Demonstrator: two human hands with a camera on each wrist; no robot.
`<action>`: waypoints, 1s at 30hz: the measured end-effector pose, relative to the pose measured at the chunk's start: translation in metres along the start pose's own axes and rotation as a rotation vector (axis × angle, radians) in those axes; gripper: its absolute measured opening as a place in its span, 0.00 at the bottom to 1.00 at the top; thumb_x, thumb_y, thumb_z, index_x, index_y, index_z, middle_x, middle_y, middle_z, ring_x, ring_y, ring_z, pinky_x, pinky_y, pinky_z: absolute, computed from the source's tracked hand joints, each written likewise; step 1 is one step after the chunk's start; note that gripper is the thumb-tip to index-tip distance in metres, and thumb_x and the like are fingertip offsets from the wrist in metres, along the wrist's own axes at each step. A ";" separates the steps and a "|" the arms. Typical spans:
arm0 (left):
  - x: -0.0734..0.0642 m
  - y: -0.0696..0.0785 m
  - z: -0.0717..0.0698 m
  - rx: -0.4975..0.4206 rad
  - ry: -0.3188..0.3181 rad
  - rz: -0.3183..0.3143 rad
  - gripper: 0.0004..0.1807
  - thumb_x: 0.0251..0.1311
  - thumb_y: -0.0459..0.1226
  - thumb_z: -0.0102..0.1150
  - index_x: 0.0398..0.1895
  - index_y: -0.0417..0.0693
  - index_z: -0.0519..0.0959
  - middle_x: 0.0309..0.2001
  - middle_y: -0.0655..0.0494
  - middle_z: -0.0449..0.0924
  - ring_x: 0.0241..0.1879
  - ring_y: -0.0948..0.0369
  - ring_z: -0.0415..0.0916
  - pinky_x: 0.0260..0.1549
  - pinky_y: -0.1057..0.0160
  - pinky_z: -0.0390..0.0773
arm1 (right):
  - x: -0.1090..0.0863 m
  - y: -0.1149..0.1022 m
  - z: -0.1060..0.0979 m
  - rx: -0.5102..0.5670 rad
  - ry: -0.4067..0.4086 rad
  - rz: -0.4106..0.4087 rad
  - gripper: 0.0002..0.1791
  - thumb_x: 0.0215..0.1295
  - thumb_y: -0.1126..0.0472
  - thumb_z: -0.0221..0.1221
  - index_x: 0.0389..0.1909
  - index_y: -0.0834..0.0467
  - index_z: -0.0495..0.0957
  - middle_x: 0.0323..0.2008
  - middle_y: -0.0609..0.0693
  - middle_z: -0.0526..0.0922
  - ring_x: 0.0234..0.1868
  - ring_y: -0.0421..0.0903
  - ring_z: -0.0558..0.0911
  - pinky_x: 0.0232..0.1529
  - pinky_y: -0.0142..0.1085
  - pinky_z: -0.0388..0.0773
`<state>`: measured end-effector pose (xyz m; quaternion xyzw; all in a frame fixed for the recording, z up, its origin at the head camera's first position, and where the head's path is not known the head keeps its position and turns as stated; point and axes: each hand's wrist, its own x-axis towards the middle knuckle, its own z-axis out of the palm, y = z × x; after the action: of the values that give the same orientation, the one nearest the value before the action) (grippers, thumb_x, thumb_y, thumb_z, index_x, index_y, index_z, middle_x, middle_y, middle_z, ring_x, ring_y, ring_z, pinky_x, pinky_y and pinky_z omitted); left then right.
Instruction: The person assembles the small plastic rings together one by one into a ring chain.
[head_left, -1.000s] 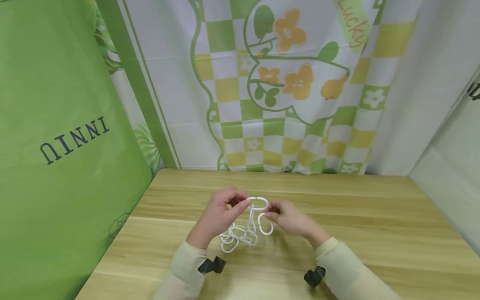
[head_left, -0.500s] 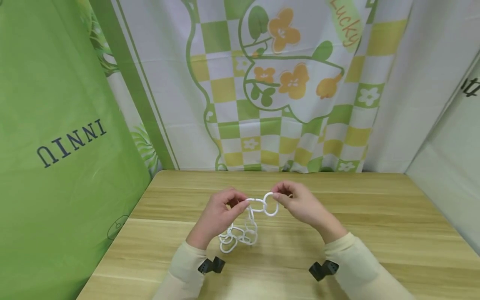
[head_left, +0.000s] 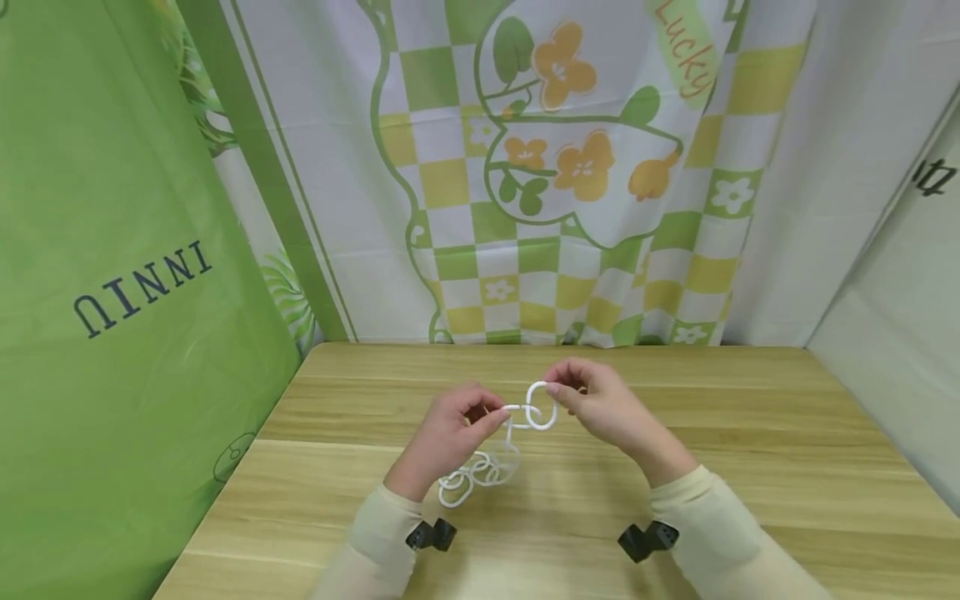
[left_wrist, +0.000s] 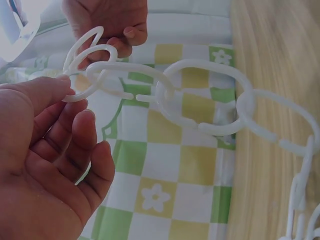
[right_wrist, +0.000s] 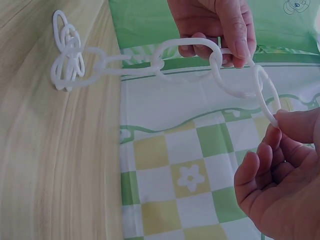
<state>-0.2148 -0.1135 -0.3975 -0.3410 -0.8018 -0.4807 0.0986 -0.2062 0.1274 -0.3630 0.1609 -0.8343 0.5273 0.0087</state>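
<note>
My left hand [head_left: 450,433] pinches a white plastic link near the end of a chain between thumb and fingertips. The end link [head_left: 542,427] is held by my right hand [head_left: 611,412], pinched at its upper edge, and it loops through the link in my left fingers. From the left hand the white chain [left_wrist: 207,131] hangs in a row of oval links, several with a small split in one side. In the right wrist view, its lower links [right_wrist: 75,47] lie bunched over the wood. In the head view, the left hand partly hides the bunched part.
A light wooden table [head_left: 675,467] lies under both hands. Behind it hangs a checked curtain [head_left: 457,262] with flower prints, and a green cloth [head_left: 150,375] covers the left side. Black cameras sit on both wrists.
The right hand has brought the last link up and right, from beside the chain to hooked through the link in the left hand. The left hand has shifted slightly right.
</note>
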 end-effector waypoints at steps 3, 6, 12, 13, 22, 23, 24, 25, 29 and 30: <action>0.001 0.001 0.007 0.007 -0.013 0.004 0.03 0.64 0.37 0.64 0.35 0.49 0.83 0.27 0.65 0.75 0.25 0.65 0.71 0.23 0.66 0.74 | -0.003 0.002 -0.001 -0.001 -0.002 0.006 0.06 0.70 0.61 0.59 0.40 0.60 0.79 0.32 0.57 0.78 0.30 0.48 0.74 0.29 0.36 0.73; 0.002 0.002 0.013 0.010 -0.024 0.015 0.03 0.64 0.37 0.64 0.34 0.48 0.83 0.27 0.64 0.75 0.24 0.66 0.71 0.23 0.67 0.74 | -0.006 0.005 -0.003 -0.005 -0.006 0.006 0.06 0.70 0.61 0.59 0.40 0.60 0.78 0.32 0.58 0.78 0.31 0.47 0.74 0.29 0.36 0.73; 0.007 0.004 0.021 0.030 -0.042 0.025 0.02 0.64 0.37 0.64 0.35 0.48 0.83 0.27 0.65 0.74 0.24 0.68 0.70 0.21 0.68 0.73 | -0.011 0.012 -0.009 -0.022 -0.007 0.021 0.05 0.70 0.61 0.58 0.39 0.59 0.78 0.32 0.53 0.78 0.32 0.48 0.73 0.30 0.36 0.73; 0.008 0.005 0.022 0.035 -0.042 0.029 0.02 0.64 0.37 0.64 0.35 0.49 0.83 0.27 0.66 0.74 0.24 0.68 0.70 0.22 0.68 0.73 | -0.012 0.013 -0.010 -0.022 -0.008 0.026 0.05 0.70 0.60 0.58 0.39 0.59 0.78 0.32 0.53 0.78 0.32 0.48 0.74 0.30 0.37 0.73; 0.014 0.009 0.024 0.028 -0.038 0.054 0.03 0.64 0.38 0.64 0.35 0.49 0.83 0.29 0.65 0.77 0.24 0.67 0.71 0.23 0.68 0.73 | -0.017 0.014 -0.011 -0.008 0.000 0.048 0.06 0.70 0.60 0.58 0.39 0.59 0.78 0.33 0.54 0.78 0.32 0.48 0.73 0.30 0.37 0.72; 0.014 0.008 0.025 0.024 -0.038 0.058 0.03 0.64 0.38 0.64 0.35 0.49 0.83 0.29 0.65 0.77 0.25 0.67 0.71 0.23 0.68 0.73 | -0.017 0.015 -0.011 -0.007 0.003 0.048 0.06 0.70 0.60 0.58 0.39 0.59 0.78 0.33 0.54 0.78 0.32 0.48 0.73 0.30 0.36 0.72; 0.014 0.008 0.026 0.016 -0.038 0.065 0.03 0.64 0.38 0.64 0.35 0.49 0.83 0.29 0.65 0.77 0.25 0.67 0.71 0.23 0.67 0.74 | -0.018 0.016 -0.011 -0.008 0.007 0.048 0.05 0.70 0.60 0.58 0.39 0.59 0.78 0.32 0.55 0.78 0.31 0.48 0.73 0.29 0.36 0.72; 0.014 0.008 0.027 0.009 -0.037 0.072 0.03 0.64 0.38 0.64 0.35 0.49 0.83 0.29 0.64 0.77 0.25 0.67 0.71 0.23 0.67 0.74 | -0.018 0.017 -0.011 -0.009 0.011 0.047 0.05 0.70 0.61 0.58 0.39 0.59 0.79 0.32 0.55 0.78 0.31 0.48 0.73 0.29 0.36 0.72; 0.014 0.007 0.030 -0.013 -0.034 0.087 0.03 0.64 0.38 0.64 0.36 0.49 0.83 0.29 0.64 0.77 0.25 0.67 0.71 0.23 0.67 0.74 | -0.020 0.022 -0.009 -0.016 0.018 0.044 0.04 0.70 0.62 0.59 0.38 0.59 0.79 0.32 0.54 0.79 0.31 0.47 0.73 0.28 0.36 0.72; 0.014 0.007 0.031 -0.014 -0.033 0.086 0.03 0.64 0.38 0.63 0.36 0.49 0.83 0.29 0.64 0.77 0.25 0.67 0.71 0.23 0.67 0.74 | -0.021 0.023 -0.009 -0.020 0.019 0.042 0.04 0.70 0.62 0.59 0.38 0.59 0.79 0.32 0.52 0.79 0.31 0.47 0.74 0.29 0.36 0.72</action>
<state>-0.2153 -0.0794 -0.4018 -0.3839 -0.7844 -0.4760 0.1036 -0.1940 0.1499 -0.3826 0.1381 -0.8427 0.5204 0.0069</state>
